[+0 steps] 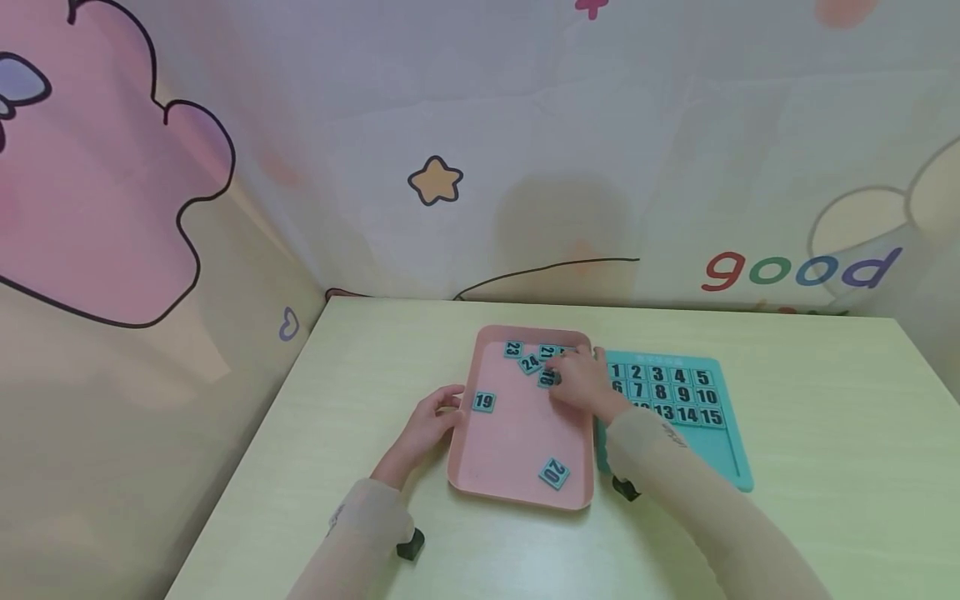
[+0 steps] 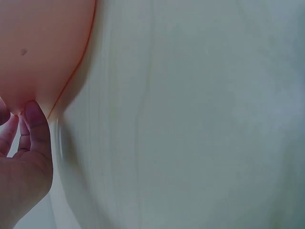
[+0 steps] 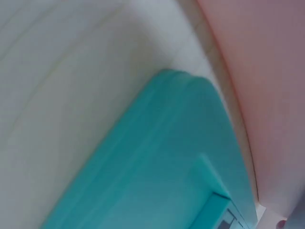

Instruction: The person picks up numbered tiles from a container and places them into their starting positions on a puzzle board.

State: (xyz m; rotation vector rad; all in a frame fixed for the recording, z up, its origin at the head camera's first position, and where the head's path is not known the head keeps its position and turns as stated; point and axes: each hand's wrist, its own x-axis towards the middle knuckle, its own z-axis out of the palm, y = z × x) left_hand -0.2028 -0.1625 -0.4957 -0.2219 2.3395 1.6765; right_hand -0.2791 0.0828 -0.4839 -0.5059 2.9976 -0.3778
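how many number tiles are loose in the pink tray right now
5 show: tile 19 near the left rim, tile 20 at the near end, tile 23, tile 24, tile 21 at the far end. The right hand may hide more.

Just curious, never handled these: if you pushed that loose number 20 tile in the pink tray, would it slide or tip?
Tile 20 lies flat and looks thin, so it would probably slide, not tip. The pink tray looks smooth, which should help. It seems stiff and light.

head: above and behind, facing forward and down over worktop [image 1: 787,517] | left wrist: very near, beside pink tray [image 2: 43,52] edge | right wrist: very near, blurred, over teal number board [image 3: 157,162] corner | shared: tray rim, worktop, board.
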